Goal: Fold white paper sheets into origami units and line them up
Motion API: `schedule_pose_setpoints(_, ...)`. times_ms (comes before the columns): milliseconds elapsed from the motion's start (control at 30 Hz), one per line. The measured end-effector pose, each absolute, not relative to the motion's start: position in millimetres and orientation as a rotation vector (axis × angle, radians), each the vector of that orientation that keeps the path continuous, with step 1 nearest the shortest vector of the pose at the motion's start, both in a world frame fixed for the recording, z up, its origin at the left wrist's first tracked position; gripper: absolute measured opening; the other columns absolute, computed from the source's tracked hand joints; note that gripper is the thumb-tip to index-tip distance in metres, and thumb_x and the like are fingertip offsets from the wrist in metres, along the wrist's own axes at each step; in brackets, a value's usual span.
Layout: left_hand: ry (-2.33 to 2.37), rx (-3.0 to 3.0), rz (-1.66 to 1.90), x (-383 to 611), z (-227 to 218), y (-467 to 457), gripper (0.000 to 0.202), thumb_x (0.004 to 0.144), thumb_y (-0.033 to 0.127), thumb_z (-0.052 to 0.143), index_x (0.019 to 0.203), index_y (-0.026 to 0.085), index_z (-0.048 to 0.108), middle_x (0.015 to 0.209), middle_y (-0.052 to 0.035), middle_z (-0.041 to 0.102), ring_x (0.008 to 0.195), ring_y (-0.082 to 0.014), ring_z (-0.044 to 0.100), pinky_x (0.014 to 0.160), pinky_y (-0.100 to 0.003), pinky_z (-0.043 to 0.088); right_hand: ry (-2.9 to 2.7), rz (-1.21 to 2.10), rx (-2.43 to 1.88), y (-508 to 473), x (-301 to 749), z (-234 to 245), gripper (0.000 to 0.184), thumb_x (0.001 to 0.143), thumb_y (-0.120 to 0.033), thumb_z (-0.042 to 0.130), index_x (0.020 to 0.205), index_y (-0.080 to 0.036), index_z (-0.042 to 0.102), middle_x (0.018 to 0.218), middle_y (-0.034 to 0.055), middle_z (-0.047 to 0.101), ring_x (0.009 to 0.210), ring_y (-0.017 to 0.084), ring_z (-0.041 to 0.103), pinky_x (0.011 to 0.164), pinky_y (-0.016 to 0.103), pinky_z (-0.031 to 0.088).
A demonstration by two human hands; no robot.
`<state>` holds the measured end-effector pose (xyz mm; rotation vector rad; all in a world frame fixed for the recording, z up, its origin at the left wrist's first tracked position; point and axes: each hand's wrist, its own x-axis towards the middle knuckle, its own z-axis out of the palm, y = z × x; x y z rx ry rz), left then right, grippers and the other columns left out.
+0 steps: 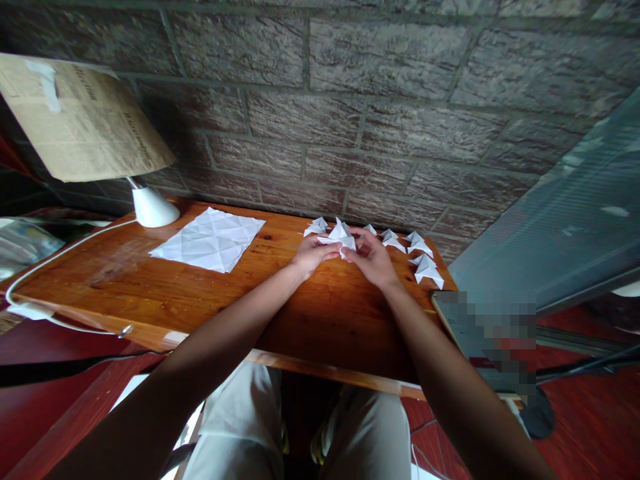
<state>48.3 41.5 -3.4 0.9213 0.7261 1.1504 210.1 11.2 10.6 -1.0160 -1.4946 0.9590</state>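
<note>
Between both hands, above the far side of the wooden table [280,300], is a white folded-paper piece [341,233] with pointed flaps. The thumb and fingers of my left hand [313,255] pinch its left side. My right hand [373,257] grips the right side, with its thumb at the lower edge. Similar folded-paper pieces stand along the wall: one [318,227] just behind my left hand, another [393,240] right of my right hand, and more towards the right edge, including one [427,268] nearer me. Part of one piece is hidden behind my right hand.
Creased white paper sheets [213,239] lie left of my hands. A white-based lamp [153,207] with a paper-wrapped shade [95,120] stands at the far left, its cord running along the table's left side. A brick wall [310,120] borders the back. A partly blurred flat object [450,310] lies at the right corner.
</note>
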Motion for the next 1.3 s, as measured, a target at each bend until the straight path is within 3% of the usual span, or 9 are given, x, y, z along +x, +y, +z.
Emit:
schedule_pose_setpoints(100,0.734,0.963,1.162,46.8,-2.2,42.7,0.034,0.053,0.022,0.089,0.079,0.012,0.069,0.073,-0.002,0.071,0.066,-0.0111,0.065,0.076,-0.027,0.054,-1.636,0.839,-1.005,8.7,212.5,15.1,0.026,0.076,-0.035,0.071,0.099,-0.025,0.07,0.094,0.0013,0.07,0.076,0.016,0.064,0.076,0.03,0.053)
schedule_pose_setpoints(233,0.73,0.987,1.157,47.1,-2.6,41.9,0.036,0.054,0.023,0.088,0.082,0.013,0.069,0.076,-0.0027,0.072,0.07,-0.012,0.065,0.077,-0.028,0.053,-1.748,0.616,-1.0,6.0,216.2,20.0,0.032,0.082,-0.029,0.063,0.114,-0.027,0.069,0.115,0.0043,0.067,0.079,0.016,0.065,0.079,0.031,0.053)
schedule_pose_setpoints(433,0.718,1.007,1.158,46.9,-4.0,41.4,0.039,0.056,0.027,0.088,0.086,0.012,0.068,0.08,-0.0036,0.072,0.073,-0.0126,0.066,0.079,-0.029,0.052,-1.84,0.433,-0.998,8.5,219.1,18.3,0.018,0.084,-0.033,0.064,0.095,-0.026,0.077,0.099,0.0051,0.073,0.082,0.018,0.066,0.079,0.031,0.051)
schedule_pose_setpoints(600,0.681,0.988,1.193,49.7,-6.4,41.2,0.041,0.057,0.028,0.088,0.088,0.014,0.066,0.081,-0.0014,0.071,0.072,-0.0103,0.065,0.078,-0.027,0.052,-1.71,0.535,-1.077,11.4,216.5,11.3,0.026,0.081,-0.044,0.068,0.095,-0.025,0.078,0.097,0.0043,0.076,0.084,0.022,0.069,0.082,0.035,0.053)
schedule_pose_setpoints(733,0.699,0.961,1.175,53.8,-5.6,38.6,0.041,0.056,0.028,0.089,0.085,0.013,0.064,0.078,-0.0016,0.07,0.07,-0.0104,0.065,0.072,-0.025,0.054,-1.555,0.649,-1.095,12.9,214.6,8.4,0.033,0.081,-0.05,0.066,0.091,-0.021,0.077,0.092,0.0033,0.076,0.081,0.021,0.069,0.073,0.032,0.055)
schedule_pose_setpoints(900,0.696,0.934,1.161,56.3,-2.5,35.6,0.043,0.053,0.02,0.089,0.086,0.014,0.062,0.08,-0.0008,0.071,0.071,-0.0106,0.066,0.068,-0.023,0.054,-1.446,0.524,-1.17,14.4,212.3,5.3,0.036,0.08,-0.052,0.066,0.08,-0.017,0.075,0.079,0.0028,0.074,0.072,0.018,0.065,0.071,0.029,0.051)
schedule_pose_setpoints(1067,0.702,0.938,1.149,57.0,-1.5,33.4,0.04,0.053,0.02,0.088,0.085,0.014,0.064,0.079,-0.0011,0.071,0.072,-0.0112,0.066,0.069,-0.023,0.054,-1.382,0.571,-1.158,14.9,208.4,3.4,0.032,0.076,-0.048,0.07,0.083,-0.018,0.075,0.083,0.0036,0.075,0.076,0.019,0.067,0.076,0.031,0.051)
schedule_pose_setpoints(1300,0.736,0.977,1.161,56.1,2.9,29.8,0.044,0.058,0.036,0.088,0.089,0.014,0.066,0.082,-0.0037,0.073,0.073,-0.0132,0.068,0.069,-0.025,0.055,-1.264,0.749,-1.072,14.5,202.7,4.8,0.029,0.071,-0.044,0.075,0.087,-0.02,0.074,0.09,0.0056,0.076,0.08,0.021,0.069,0.081,0.035,0.053)
